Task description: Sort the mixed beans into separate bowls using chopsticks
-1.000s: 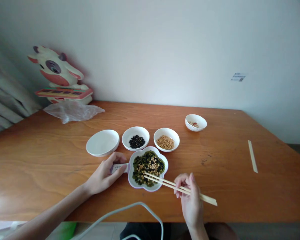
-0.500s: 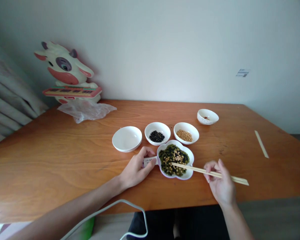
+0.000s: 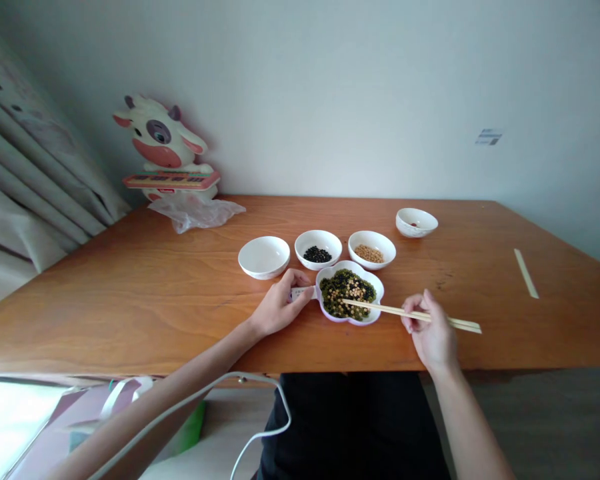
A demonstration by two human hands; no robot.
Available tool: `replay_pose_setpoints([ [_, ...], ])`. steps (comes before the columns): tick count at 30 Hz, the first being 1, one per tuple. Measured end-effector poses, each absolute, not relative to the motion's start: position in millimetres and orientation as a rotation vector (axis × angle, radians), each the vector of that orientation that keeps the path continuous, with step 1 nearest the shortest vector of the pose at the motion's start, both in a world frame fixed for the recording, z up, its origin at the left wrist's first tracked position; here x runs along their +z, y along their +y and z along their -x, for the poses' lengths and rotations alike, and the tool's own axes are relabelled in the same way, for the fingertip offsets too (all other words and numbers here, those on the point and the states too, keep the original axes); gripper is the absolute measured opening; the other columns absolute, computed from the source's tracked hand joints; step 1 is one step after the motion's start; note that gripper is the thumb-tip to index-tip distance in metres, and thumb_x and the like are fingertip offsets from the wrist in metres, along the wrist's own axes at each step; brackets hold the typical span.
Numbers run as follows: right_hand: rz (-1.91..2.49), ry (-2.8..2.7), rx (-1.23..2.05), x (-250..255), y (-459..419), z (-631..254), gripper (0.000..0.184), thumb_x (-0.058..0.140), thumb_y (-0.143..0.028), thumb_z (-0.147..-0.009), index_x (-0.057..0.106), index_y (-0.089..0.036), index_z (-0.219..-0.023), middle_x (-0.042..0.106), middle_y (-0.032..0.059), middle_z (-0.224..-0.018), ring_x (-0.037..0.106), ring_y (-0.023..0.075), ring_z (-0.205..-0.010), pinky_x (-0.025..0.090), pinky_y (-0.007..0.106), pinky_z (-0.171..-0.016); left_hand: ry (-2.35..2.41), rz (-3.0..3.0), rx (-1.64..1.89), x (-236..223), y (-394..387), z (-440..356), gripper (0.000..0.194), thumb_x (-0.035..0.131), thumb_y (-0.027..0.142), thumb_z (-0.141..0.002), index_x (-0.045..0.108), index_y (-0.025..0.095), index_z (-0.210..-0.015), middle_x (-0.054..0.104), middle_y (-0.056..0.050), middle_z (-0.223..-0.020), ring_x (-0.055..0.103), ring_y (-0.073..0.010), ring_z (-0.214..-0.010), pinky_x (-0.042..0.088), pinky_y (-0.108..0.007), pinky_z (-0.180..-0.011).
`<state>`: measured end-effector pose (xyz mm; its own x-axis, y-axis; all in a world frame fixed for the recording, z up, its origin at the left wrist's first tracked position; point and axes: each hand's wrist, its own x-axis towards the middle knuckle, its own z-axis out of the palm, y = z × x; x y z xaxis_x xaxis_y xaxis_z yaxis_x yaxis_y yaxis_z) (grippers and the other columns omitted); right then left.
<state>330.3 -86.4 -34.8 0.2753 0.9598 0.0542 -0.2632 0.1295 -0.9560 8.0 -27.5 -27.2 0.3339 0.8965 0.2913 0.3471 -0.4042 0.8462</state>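
My left hand (image 3: 279,305) grips the short handle of a white flower-shaped dish (image 3: 377,316) near the table's front. Green, black and tan beans (image 3: 347,293) lie mixed in that dish. In my right hand (image 3: 433,331) is a pair of wooden chopsticks (image 3: 390,309), their tips among the beans. Just behind the dish stand a bowl (image 3: 305,241) with black beans (image 3: 317,254) and a bowl (image 3: 391,251) with soybeans (image 3: 369,253). Left of them is a white bowl (image 3: 264,257) with nothing visible inside.
A small bowl (image 3: 416,230) with a few reddish bits is at the back right. A paper chopstick sleeve or strip (image 3: 526,273) lies farther right. At the back left, a cow toy keyboard (image 3: 167,150) stands behind a clear plastic bag (image 3: 200,212). A white cable (image 3: 220,379) crosses my left arm.
My view has shifted, so the table sits higher and more of my lap shows. Both hands keep their holds, and the chopstick tips stay among the beans.
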Motion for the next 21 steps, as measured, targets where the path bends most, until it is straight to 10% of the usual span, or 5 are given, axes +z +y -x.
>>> replay_pose_setpoints([
  [21,1.042,-0.929,1.055,-34.4,-86.2,-329.6,0.054,0.057,-0.064,-0.098,0.066,-0.02,-0.067,0.053,0.0016,-0.055,0.042,0.0118,-0.05,0.03,0.028,-0.048,1.157,-2.05,1.023,-25.2,-30.9,-10.9,0.026,0.054,0.046,-0.106,0.057,0.02,-0.109,0.071,-0.008,-0.11,0.068,-0.022,-0.098,0.054,-0.035,-0.088],
])
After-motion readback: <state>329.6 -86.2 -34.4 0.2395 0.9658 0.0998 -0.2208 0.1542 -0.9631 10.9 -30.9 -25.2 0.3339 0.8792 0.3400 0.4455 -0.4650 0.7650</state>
